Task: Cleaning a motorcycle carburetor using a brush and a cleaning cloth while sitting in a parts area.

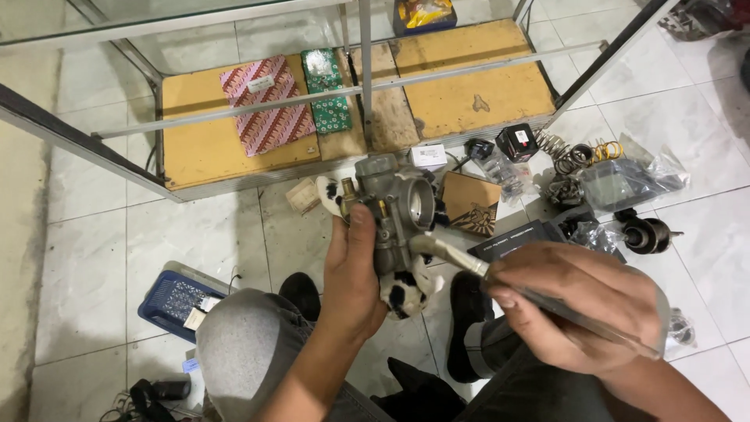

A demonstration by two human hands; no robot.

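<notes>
My left hand (353, 275) grips a grey metal carburetor (396, 205) wrapped partly in a white cloth with black spots (406, 294), holding it upright over my knees. My right hand (574, 305) holds a screwdriver with a clear handle (586, 319); its metal shaft (447, 252) points left and touches the carburetor's side below its round bore. Both hands are closed on what they hold.
A glass display case with a wooden shelf (469, 94) stands ahead, holding patterned packets (269, 105). Small boxes (470, 203), springs (578, 152), plastic bags and black parts (647, 233) lie on the tiled floor at right. A blue basket (176, 301) sits at left.
</notes>
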